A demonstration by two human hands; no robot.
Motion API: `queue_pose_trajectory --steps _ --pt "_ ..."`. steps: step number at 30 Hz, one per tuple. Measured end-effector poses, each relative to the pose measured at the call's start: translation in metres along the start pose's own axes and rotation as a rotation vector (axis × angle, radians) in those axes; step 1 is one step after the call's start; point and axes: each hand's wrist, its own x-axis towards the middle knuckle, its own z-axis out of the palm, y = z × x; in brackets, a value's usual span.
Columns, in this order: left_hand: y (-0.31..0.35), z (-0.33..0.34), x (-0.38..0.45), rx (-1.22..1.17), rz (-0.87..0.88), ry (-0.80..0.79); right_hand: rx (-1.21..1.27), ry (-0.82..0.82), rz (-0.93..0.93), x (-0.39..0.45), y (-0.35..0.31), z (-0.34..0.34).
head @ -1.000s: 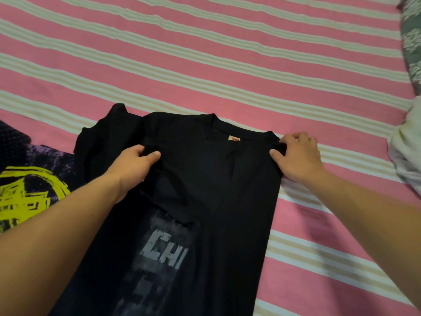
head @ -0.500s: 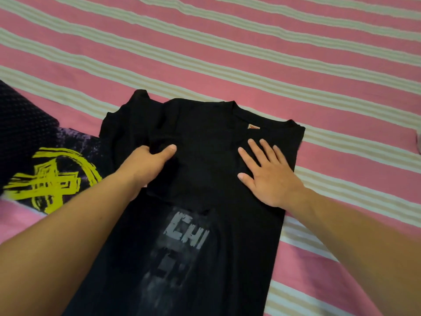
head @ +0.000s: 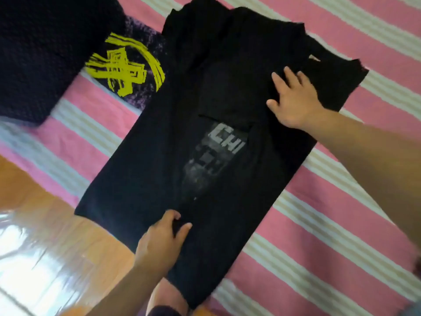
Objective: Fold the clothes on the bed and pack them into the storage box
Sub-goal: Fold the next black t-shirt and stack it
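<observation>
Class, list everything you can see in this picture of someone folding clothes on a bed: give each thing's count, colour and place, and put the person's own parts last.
T-shirt with grey print: one, black, middle of the bed, sides folded inward.
Garment with yellow print: one, dark, left of the T-shirt, partly under it.
Dotted fabric: one, dark, upper left.
Bed sheet: one, pink with pale stripes, under the clothes.
Floor: orange-brown, glossy, lower left.
Left hand: one, gripping the T-shirt's bottom hem.
Right hand: one, flat on the T-shirt's upper right.
Knee: one, bottom edge, below the hem.
</observation>
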Motion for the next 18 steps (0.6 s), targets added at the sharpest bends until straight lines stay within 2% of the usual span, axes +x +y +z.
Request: queue_pose_trajectory --steps 4,7,9,11,13,15,16,18 --pt "-0.029 0.010 -0.024 -0.133 -0.096 0.149 -0.052 -0.111 0.036 0.006 -0.014 -0.006" --pt "-0.041 0.012 -0.028 -0.175 -0.151 0.133 -0.048 -0.124 0.072 -0.002 -0.020 -0.012" --pt "-0.047 0.011 -0.031 -0.024 -0.163 0.075 -0.045 -0.141 0.089 -0.003 -0.023 -0.018" --pt "-0.047 0.003 -0.031 0.280 -0.096 0.027 -0.044 -0.153 0.109 -0.001 -0.029 -0.024" --pt "-0.036 -0.014 -0.021 0.429 -0.016 0.021 -0.015 -0.037 0.065 0.002 -0.041 -0.037" --pt "-0.030 -0.031 0.000 0.311 0.007 -0.044 0.089 0.190 -0.026 0.007 -0.064 -0.053" --pt "-0.030 -0.037 0.013 0.221 -0.013 -0.114 0.184 0.254 -0.063 0.011 -0.082 -0.060" --pt "-0.029 -0.043 0.028 0.155 -0.007 -0.259 0.333 0.179 -0.121 0.019 -0.122 -0.065"
